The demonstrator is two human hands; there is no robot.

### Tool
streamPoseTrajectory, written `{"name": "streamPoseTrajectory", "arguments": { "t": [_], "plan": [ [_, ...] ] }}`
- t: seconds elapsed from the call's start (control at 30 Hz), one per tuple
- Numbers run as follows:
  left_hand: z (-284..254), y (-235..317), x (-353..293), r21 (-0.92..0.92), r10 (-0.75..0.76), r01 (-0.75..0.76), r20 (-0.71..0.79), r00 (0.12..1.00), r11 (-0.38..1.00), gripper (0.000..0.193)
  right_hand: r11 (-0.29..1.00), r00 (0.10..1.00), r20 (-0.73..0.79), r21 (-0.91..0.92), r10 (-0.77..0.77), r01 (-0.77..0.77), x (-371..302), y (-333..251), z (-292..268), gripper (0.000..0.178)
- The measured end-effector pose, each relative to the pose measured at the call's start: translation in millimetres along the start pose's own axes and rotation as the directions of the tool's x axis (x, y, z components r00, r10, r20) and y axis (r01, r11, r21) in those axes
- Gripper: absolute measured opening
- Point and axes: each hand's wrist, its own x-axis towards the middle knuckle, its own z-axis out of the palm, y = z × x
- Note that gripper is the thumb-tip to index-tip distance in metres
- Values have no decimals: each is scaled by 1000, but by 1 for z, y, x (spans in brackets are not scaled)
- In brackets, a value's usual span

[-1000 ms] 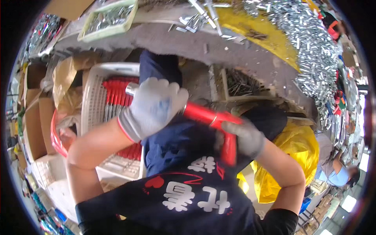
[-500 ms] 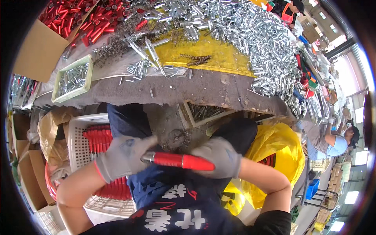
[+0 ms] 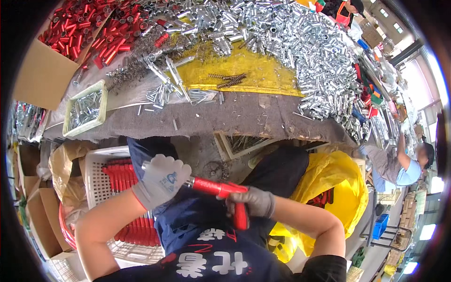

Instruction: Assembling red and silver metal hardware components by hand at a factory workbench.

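Both my hands wear grey-white gloves over my lap. My left hand is closed round the silver metal end of a red tubular tool; a bit of metal shows beyond the fist. My right hand grips the tool's other end, where a red handle section points down at an angle to the tube. The fingers partly hide that joint. To my left, a white perforated basket holds rows of similar red pieces. On my right, more red pieces lie inside a yellow bag.
The bench ahead bears a big heap of silver metal tubes, springs, red tubes and a pale tray of small pins. A cardboard box stands at left. Another person works at far right.
The tool has gone from straight to bent, its red handle section now turned down. My left hand has closed into a fist round the metal end; my right hand has shifted its grip.
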Motion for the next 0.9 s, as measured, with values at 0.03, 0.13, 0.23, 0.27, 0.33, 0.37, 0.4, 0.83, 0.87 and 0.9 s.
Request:
{"name": "streamPoseTrajectory", "arguments": {
  "t": [0.03, 0.13, 0.23, 0.27, 0.33, 0.37, 0.4, 0.83, 0.87, 0.9],
  "plan": [
    [0, 4, -3, -50, -11, 12, 17, 1000, 999, 13, 973, 986, 132, 195, 102, -127, -1, -3, 0, 38],
    [-17, 15, -6, -581, 29, 191, 347, 938, 791, 22, 439, 874, 318, -769, -367, 464, -7, -53, -21, 37],
    [-23, 25, 9, -596, 56, 318, 523, 851, 737, 23, 221, 861, 398, -852, -318, 475, -3, -64, -27, 31],
    [-21, 21, 16, -491, -43, 276, 434, 900, 826, 23, 784, 960, 98, -559, -263, 271, -1, -28, -13, 32],
    [13, 5, 24, -131, 21, -41, -146, 989, 991, 25, 957, 998, -13, 284, 68, -61, 6, 11, 0, 42],
    [19, 4, 23, -87, -14, 4, -110, 994, 996, 24, 958, 998, -10, 279, 65, -59, 8, 8, -5, 42],
    [23, 4, 21, -41, -52, 49, -77, 996, 998, 23, 935, 998, -26, 353, 50, -38, 10, 3, -11, 47],
    [-51, 22, 75, -955, -645, -181, 13, 764, -233, 62, 147, 621, -598, -770, -506, -621, 80, -102, -230, 42],
    [-48, 25, 75, -954, -611, -180, 3, 791, -238, 61, -41, 700, -556, -769, -447, -637, 79, -105, -249, 42],
    [-41, 29, 75, -918, -551, -170, 61, 832, -358, 60, -227, 769, -521, -752, -371, -619, 80, -106, -258, 41]
  ]
}}
